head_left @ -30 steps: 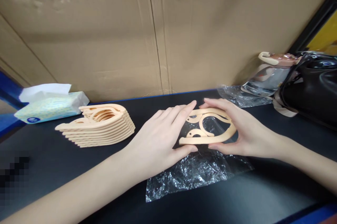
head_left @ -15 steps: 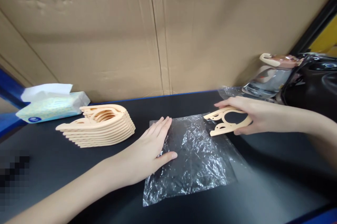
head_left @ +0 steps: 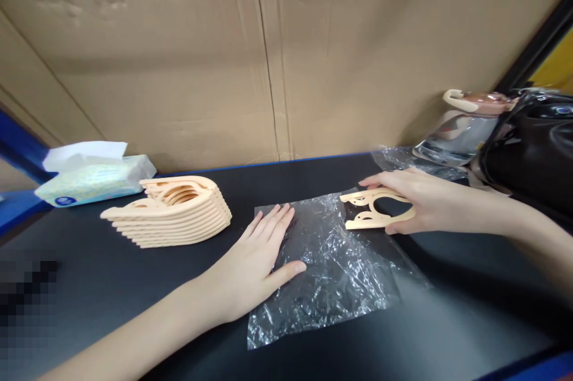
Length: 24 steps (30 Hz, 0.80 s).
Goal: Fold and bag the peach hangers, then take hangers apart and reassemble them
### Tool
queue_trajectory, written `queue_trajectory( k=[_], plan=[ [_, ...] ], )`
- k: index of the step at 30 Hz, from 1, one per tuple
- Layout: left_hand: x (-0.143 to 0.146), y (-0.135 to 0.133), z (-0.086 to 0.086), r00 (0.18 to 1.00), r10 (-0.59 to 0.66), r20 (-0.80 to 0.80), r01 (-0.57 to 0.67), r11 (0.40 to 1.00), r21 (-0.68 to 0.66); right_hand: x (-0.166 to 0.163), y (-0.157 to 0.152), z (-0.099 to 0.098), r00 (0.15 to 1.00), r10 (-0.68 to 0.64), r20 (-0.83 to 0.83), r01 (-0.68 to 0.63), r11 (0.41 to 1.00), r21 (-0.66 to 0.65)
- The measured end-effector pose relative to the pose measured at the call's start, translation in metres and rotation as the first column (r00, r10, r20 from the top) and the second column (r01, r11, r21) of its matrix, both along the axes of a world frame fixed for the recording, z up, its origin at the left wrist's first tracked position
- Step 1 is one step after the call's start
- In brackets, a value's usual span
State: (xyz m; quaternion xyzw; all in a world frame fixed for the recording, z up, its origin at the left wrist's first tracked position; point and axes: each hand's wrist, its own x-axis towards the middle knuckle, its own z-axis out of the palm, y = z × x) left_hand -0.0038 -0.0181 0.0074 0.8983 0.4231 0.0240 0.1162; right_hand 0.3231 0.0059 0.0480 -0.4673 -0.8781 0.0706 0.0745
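A clear plastic bag [head_left: 331,273] lies flat and crinkled on the black tabletop. My left hand [head_left: 264,255] rests on the bag's left side, palm down, fingers stretched out and thumb spread. In my right hand [head_left: 416,199] is a folded beige hanger [head_left: 367,223], gripped at its rounded end between thumb and fingers. The hanger's two free tips point left over the bag's right part; whether they are inside the bag or on top of it I cannot tell. Left of my left hand sits a neat stack of similar beige folding hangers [head_left: 179,223].
A tissue pack [head_left: 98,181] stands at the back left. At the back right are a clear drink bottle [head_left: 461,130] with a pinkish lid, more clear plastic film [head_left: 394,157] and a shiny black bag [head_left: 528,154]. A cardboard wall [head_left: 201,70] rises behind the table.
My right hand has moved left with the hanger, whose tips reach slightly farther over the bag. My left hand stays flat on the bag. The view has shifted slightly.
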Motion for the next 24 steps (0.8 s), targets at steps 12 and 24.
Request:
queue_trajectory(
  k=[12, 24],
  plan=[
    [-0.004, -0.001, -0.009, 0.994, -0.026, 0.107, 0.014, 0.994, 0.11, 0.005, -0.002, 0.005, 1.0, -0.004, 0.01, 0.003, 0.999, 0.041],
    [-0.002, -0.003, -0.006, 0.995, 0.007, 0.103, -0.013, 0.998, 0.061, 0.003, -0.002, 0.007, 0.989, 0.105, -0.105, -0.109, 0.994, -0.033]
  ],
)
